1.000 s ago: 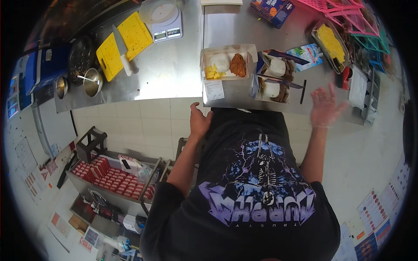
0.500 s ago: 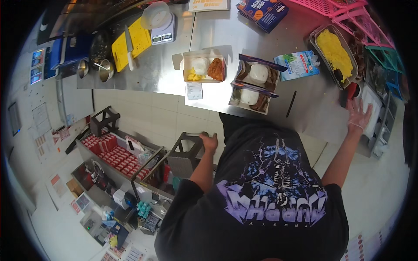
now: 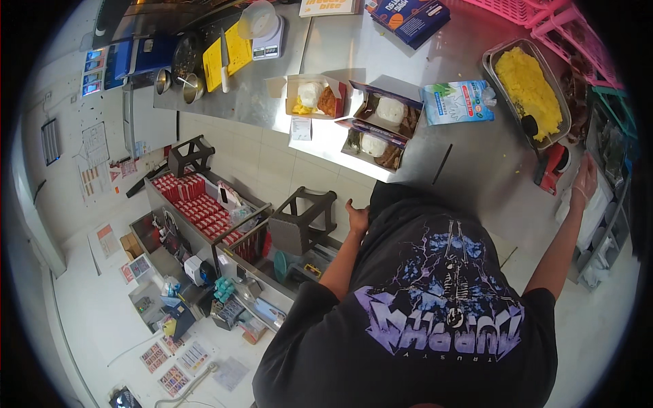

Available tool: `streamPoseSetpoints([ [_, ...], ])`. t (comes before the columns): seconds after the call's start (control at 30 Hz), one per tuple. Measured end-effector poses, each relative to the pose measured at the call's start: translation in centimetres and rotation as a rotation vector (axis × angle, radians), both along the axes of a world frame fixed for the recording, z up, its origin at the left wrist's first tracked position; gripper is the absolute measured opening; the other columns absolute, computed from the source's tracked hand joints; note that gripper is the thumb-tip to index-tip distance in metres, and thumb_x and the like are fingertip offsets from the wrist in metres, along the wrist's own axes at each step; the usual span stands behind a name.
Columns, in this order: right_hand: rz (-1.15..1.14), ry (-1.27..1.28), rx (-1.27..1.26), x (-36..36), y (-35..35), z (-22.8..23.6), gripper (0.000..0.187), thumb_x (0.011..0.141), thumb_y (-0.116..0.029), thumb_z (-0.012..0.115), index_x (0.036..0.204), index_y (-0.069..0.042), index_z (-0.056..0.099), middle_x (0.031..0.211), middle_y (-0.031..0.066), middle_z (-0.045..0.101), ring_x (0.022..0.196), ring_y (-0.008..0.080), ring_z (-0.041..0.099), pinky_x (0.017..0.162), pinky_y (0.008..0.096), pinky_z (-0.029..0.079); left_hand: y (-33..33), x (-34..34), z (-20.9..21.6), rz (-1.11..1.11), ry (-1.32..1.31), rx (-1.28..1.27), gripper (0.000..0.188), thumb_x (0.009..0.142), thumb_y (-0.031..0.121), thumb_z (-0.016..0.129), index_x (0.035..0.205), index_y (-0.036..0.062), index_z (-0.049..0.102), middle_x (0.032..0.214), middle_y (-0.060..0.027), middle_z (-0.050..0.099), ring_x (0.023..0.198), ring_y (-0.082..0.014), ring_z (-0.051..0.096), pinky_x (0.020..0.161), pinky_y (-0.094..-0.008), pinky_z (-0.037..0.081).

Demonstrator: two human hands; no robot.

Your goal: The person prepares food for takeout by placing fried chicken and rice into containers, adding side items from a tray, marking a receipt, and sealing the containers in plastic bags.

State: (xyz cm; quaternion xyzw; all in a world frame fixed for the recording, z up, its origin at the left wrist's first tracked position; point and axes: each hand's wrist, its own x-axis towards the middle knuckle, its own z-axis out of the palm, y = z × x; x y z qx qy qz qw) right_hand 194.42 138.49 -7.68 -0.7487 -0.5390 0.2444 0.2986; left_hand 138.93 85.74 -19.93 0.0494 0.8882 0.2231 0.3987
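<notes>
My left hand [image 3: 357, 216] hangs below the table's front edge, thumb apart from the loosely bent fingers, holding nothing. A dark grey stool [image 3: 303, 221] stands beside it. My right hand [image 3: 585, 180], in a clear glove, is at the table's right end with its fingers stretched out. It is over a white sheet or bag [image 3: 583, 219], and I cannot tell whether they touch. Close to its left lies a red and black tape dispenser [image 3: 552, 170]. On the table, two open boxes of rice and meat [image 3: 389, 110] [image 3: 373, 145] stand by a box with rice and fried chicken [image 3: 315, 98].
A metal tray of yellow food [image 3: 534, 88] is at the right, near a blue-white pouch [image 3: 459, 102] and a dark stick [image 3: 443, 163]. A knife [image 3: 224, 64] lies on a yellow board [image 3: 238, 49] beside a scale [image 3: 267, 46]. Red packets [image 3: 201, 204] fill a bin.
My right hand has moved further right, its fingers no longer spread. My left hand has come away from the stool toward my body. The view has shifted and turned.
</notes>
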Motion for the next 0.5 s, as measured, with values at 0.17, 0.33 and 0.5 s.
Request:
streamPoseSetpoints([
  [0.17, 0.203, -0.682, 0.003, 4.8, 5.4, -4.5, 0.045, 0.104, -0.027, 0.056, 0.147, -0.013, 0.062, 0.146, 0.0163, 0.065, 0.132, 0.0360, 0.062, 0.114, 0.0445, 0.045, 3.3, 0.5, 4.5, 0.100, -0.051, -0.034, 0.089, 0.095, 0.016, 0.073, 0.160, 0.0010, 0.014, 0.090, -0.0133, 0.073, 0.083, -0.0220, 0.069, 0.081, -0.0368, 0.055],
  [0.33, 0.507, -0.798, 0.026, 14.1, 6.9, -9.5, 0.047, 0.101, -0.023, 0.059, 0.146, -0.014, 0.063, 0.145, 0.0185, 0.064, 0.135, 0.0402, 0.059, 0.115, 0.0473, 0.045, 5.4, 0.0, 2.5, 0.086, -0.135, 0.094, 0.091, 0.096, 0.017, 0.073, 0.161, 0.0008, 0.012, 0.086, -0.0116, 0.072, 0.079, -0.0210, 0.069, 0.081, -0.0365, 0.055],
  [0.5, 0.630, -0.882, -0.030, 7.1, 6.9, -10.4, 0.045, 0.101, -0.020, 0.060, 0.144, -0.008, 0.064, 0.142, 0.0206, 0.065, 0.132, 0.0389, 0.061, 0.114, 0.0462, 0.046, 3.3, 0.8, 3.4, 0.165, -0.074, 0.121, 0.088, 0.097, 0.019, 0.072, 0.160, 0.0007, 0.013, 0.092, -0.0141, 0.074, 0.085, -0.0270, 0.070, 0.090, -0.0398, 0.054],
])
